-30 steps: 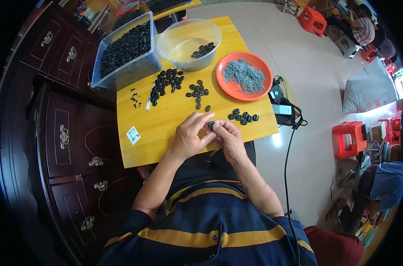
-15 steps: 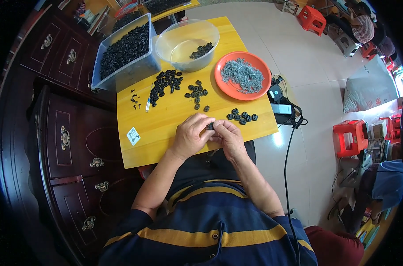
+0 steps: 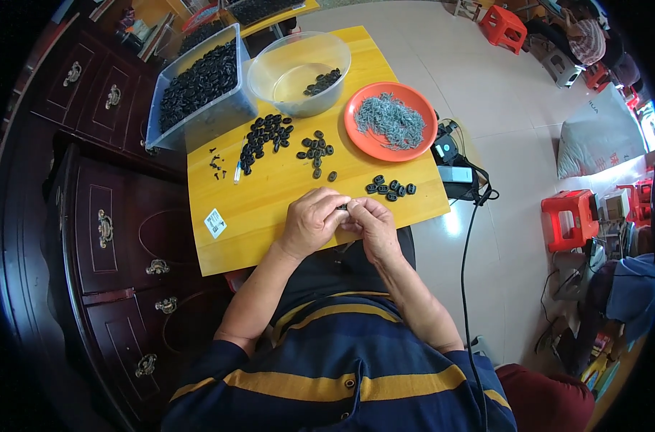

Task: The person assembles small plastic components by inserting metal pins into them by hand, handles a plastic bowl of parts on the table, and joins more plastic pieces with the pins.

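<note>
My left hand point(image 3: 312, 222) and my right hand point(image 3: 373, 225) meet over the table's near edge, pinching a small black oval piece point(image 3: 342, 207) between their fingertips. Fingers cover most of that piece. Just beyond my right hand lies a small group of black oval pieces point(image 3: 393, 190) with slots in their faces. Farther off are a second cluster of black ovals point(image 3: 316, 152) and a larger loose heap of them point(image 3: 265, 137). An orange-red plate point(image 3: 353, 137) at the right carries a pile of thin silvery metal pins point(image 3: 392, 121).
On the yellow table point(image 3: 270, 216) stand a blue-tinted bin point(image 3: 201, 122) full of black pieces and a clear round bowl point(image 3: 299, 101). A white label point(image 3: 215, 223) and a thin white-and-blue stick point(image 3: 237, 171) lie at left. Dark drawers point(image 3: 104, 223) flank the left; a black cable point(image 3: 466, 281) hangs right.
The view has shifted slightly. Both hands stay together on the black oval piece, which is now more covered by the fingers.
</note>
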